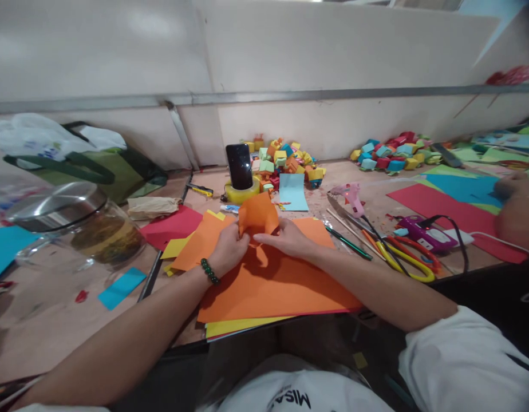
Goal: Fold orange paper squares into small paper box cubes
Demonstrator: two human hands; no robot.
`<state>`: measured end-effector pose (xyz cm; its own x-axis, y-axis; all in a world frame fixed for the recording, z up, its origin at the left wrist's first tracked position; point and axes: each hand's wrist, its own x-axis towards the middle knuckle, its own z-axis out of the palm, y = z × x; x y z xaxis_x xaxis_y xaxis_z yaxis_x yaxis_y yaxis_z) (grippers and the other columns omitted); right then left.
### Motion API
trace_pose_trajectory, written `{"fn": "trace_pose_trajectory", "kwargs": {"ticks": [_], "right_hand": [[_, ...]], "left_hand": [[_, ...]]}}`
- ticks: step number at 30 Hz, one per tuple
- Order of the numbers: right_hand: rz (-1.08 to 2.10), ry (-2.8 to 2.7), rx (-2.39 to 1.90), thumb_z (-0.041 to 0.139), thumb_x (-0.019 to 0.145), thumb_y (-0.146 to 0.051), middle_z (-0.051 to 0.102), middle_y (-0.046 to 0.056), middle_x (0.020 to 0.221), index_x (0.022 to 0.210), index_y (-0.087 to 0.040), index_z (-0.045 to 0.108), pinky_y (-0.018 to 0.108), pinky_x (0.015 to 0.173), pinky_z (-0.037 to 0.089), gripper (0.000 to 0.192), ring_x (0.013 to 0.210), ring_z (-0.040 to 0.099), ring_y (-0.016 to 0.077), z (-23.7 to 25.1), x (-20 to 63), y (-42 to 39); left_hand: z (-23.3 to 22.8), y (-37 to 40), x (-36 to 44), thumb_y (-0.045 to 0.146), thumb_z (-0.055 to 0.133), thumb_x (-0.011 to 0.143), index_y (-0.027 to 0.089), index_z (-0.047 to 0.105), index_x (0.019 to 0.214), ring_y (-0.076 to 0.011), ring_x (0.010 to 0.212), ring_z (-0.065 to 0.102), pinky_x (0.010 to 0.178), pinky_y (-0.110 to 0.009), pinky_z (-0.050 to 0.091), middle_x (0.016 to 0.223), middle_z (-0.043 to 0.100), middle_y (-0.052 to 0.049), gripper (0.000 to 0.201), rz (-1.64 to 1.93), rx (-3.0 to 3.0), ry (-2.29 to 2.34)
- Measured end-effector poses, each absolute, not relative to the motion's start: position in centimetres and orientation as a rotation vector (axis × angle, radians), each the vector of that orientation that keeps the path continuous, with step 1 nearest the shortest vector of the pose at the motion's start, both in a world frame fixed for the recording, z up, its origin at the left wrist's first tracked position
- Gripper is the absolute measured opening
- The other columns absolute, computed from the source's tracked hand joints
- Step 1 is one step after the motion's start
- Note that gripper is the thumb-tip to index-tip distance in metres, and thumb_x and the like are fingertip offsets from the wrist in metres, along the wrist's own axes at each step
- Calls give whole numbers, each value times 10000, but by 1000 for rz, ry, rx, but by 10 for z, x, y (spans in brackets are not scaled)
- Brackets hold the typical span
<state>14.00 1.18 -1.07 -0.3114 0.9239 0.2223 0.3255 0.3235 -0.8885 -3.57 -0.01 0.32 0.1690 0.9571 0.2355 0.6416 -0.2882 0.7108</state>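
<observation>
**A:** So what's on your table (54,337) right now? Start with the big stuff.

**B:** Biggest thing is the stack of orange sheets (273,286) you've got lying at the near edge, with a yellow sheet (234,327) poking out underneath. Over by the left edge there's a glass jar with a metal lid (71,229), and a green bag (97,169) behind it at the back left corner. Red and blue sheets (445,203) sit toward the right edge.

**A:** And your hands?

**B:** Both are on a small folded orange paper (258,216), held up just above the stack. Your left hand (230,249), the one with the dark bead bracelet (209,271), pinches its lower left side with the fingers curled in tight. Your right hand (288,237) grips the lower right side, fingers closed on it too.

**A:** Smaller bits?

**B:** A heap of coloured paper cubes (285,160) along the back edge, a phone (239,166) standing in a yellow tape roll (243,193), a pink glue gun (352,197), and yellow-handled scissors (404,257) right of the stack.
</observation>
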Motion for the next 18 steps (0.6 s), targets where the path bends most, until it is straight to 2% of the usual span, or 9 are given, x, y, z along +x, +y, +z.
{"fn": "trace_pose_trajectory", "kwargs": {"ticks": [2,5,7,9,12,15,18], "right_hand": [[916,-1780,-1067,705,728,-429,686,66,1026,1115,-176,626,295,744,497,469,874,619,185,-4,145,12],[840,-1772,-1060,722,702,-357,660,70,1113,1183,-211,604,284,739,493,516,907,618,181,0,155,18],[843,-1833,-1106,704,678,-265,684,41,1004,1073,-204,662,263,682,479,401,782,613,149,-1,161,25],[855,-1891,-1169,670,655,-198,688,9,819,862,-176,695,245,630,455,210,663,582,121,-2,167,31],[810,-1958,-1198,664,613,-156,685,1,741,638,-166,650,242,647,447,31,685,598,131,1,172,36],[782,-2053,-1141,671,598,-146,698,-4,782,680,-179,678,245,687,453,89,744,619,147,9,174,34],[852,-2158,-1107,660,620,-161,677,-15,704,721,-173,698,225,614,434,108,649,593,129,14,174,30]], "left_hand": [[6,1,-41,217,452,771,158,621,912,-176,699,575,676,-272,459,781,660,-29,227,840,2085,1496],[6,1,-45,212,468,765,179,637,771,-183,669,568,652,-277,435,723,641,-32,173,593,2254,1526],[4,0,-46,200,467,761,179,624,658,-183,654,564,637,-275,422,677,615,-40,189,505,2337,1532],[3,1,-45,179,456,751,175,645,648,-176,659,569,633,-264,419,670,620,-40,215,511,2341,1477],[3,1,-44,171,459,719,171,692,726,-150,603,547,567,-234,395,630,627,-9,233,559,2223,1405],[5,0,-44,199,480,698,159,650,638,-117,501,483,482,-213,329,521,564,24,184,541,2099,1385],[7,-2,-43,210,482,690,166,542,521,-94,439,434,456,-210,291,448,495,38,185,478,2050,1373]]}}
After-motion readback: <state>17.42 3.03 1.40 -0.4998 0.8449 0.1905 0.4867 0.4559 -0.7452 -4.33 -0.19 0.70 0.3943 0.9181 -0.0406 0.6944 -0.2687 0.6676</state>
